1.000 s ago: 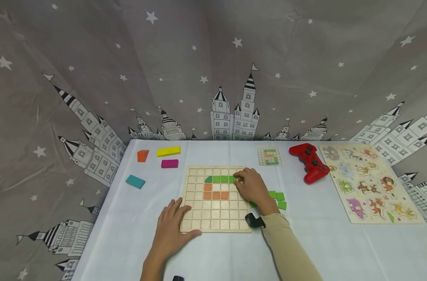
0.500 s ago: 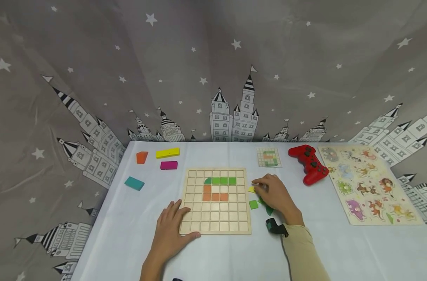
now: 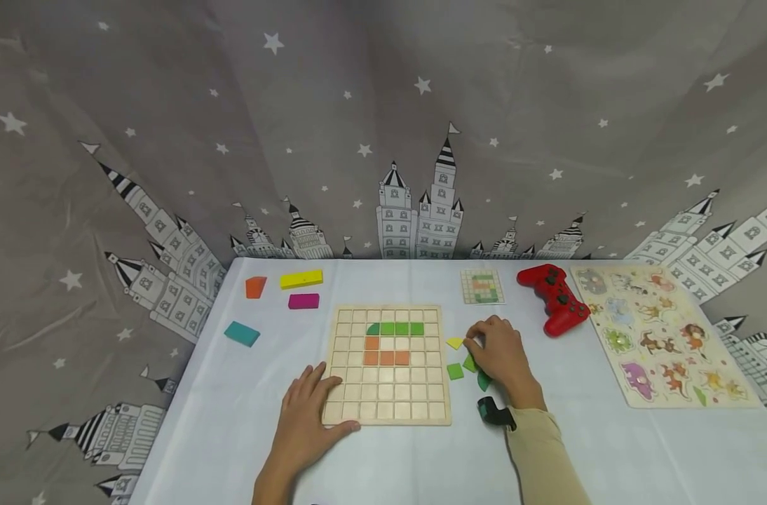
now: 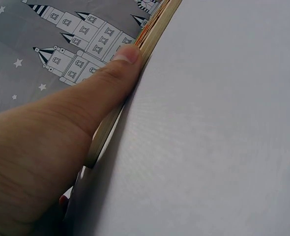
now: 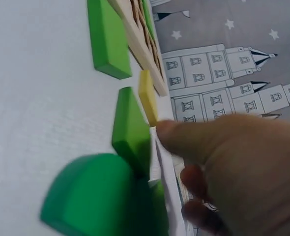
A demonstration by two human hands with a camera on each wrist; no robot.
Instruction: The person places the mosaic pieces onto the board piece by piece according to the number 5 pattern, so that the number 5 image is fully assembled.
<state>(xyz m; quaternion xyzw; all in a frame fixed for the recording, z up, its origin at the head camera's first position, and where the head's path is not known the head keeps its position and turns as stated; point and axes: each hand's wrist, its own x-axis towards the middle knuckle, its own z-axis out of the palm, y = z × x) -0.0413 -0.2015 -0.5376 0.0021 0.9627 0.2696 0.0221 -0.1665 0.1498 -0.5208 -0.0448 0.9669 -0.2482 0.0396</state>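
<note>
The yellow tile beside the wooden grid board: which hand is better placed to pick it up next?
The right hand, probably. Its fingertips already rest at the yellow tile, among the loose green tiles, while the left hand lies flat on the wooden grid board at its near left corner.

We note a red game controller [image 3: 555, 297], an animal puzzle board [image 3: 661, 337], a pattern card [image 3: 482, 287], and coloured blocks: orange [image 3: 254, 287], yellow [image 3: 301, 279], magenta [image 3: 303, 301], teal [image 3: 242, 334].

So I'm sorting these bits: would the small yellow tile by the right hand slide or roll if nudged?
The small flat yellow wooden tile probably slides, not rolls: it lies flat on the white tablecloth. Likely stiff and light, being thin.
</note>
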